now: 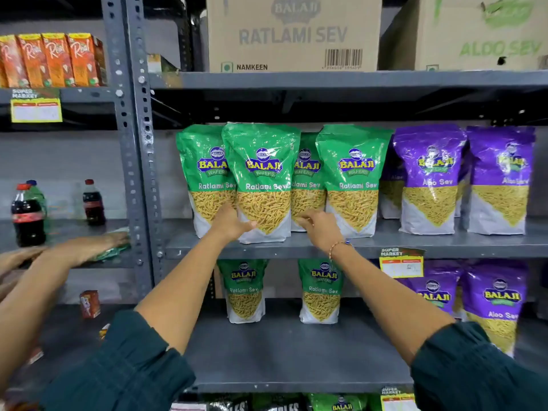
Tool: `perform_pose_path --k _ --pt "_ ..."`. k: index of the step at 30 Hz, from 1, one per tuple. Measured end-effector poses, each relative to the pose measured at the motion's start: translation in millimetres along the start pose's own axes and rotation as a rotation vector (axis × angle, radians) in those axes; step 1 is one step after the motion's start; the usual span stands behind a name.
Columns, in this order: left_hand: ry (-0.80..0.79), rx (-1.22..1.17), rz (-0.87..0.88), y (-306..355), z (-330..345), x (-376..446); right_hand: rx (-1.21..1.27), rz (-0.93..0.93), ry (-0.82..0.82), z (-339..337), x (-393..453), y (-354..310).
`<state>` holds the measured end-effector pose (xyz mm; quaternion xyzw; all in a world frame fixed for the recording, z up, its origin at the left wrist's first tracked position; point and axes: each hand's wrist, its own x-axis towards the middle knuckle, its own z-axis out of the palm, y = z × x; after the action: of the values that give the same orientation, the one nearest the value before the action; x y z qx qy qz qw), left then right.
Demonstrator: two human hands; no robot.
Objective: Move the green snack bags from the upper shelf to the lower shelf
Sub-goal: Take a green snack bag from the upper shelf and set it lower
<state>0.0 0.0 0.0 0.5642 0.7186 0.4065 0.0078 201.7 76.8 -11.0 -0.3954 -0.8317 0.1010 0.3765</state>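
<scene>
Several green Ratlami Sev bags stand upright on the upper shelf (296,247). The front green bag (262,179) sits closest to the shelf edge. My left hand (231,225) grips its lower left corner, thumb across the front. My right hand (321,228) is beside that bag's lower right edge, its loosely curled fingertips touching the base of the green bag behind (307,188); it encloses nothing. Further green bags stand at the left (201,173) and right (354,179). Two green bags (244,292) (321,292) stand at the back of the lower shelf (281,351).
Purple Aloo Sev bags (430,179) fill the right of both shelves. Cardboard boxes (293,34) sit on top. A slotted grey upright (139,173) bounds the left. Beyond it, another person's hands (89,247) hold a green packet near cola bottles (28,215).
</scene>
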Motion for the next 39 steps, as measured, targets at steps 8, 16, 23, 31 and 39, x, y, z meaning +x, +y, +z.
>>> perform_pose_path --k 8,16,23,31,39 --pt "-0.057 -0.151 -0.076 -16.8 13.4 9.1 0.375 0.147 -0.134 34.0 36.7 -3.7" --pt "0.043 -0.250 -0.041 -23.2 17.2 10.2 0.604 0.143 -0.055 36.9 28.1 0.0" --pt "0.050 -0.371 0.081 -24.9 -2.3 -40.1 0.760 0.134 -0.106 20.0 -21.2 0.0" --pt "-0.023 -0.533 0.014 -61.4 22.1 -135.4 0.671 0.124 -0.208 41.5 -113.0 11.8" --pt "-0.199 -0.234 -0.154 -132.5 88.1 -179.0 0.713 0.300 -0.331 131.8 -173.8 55.9"
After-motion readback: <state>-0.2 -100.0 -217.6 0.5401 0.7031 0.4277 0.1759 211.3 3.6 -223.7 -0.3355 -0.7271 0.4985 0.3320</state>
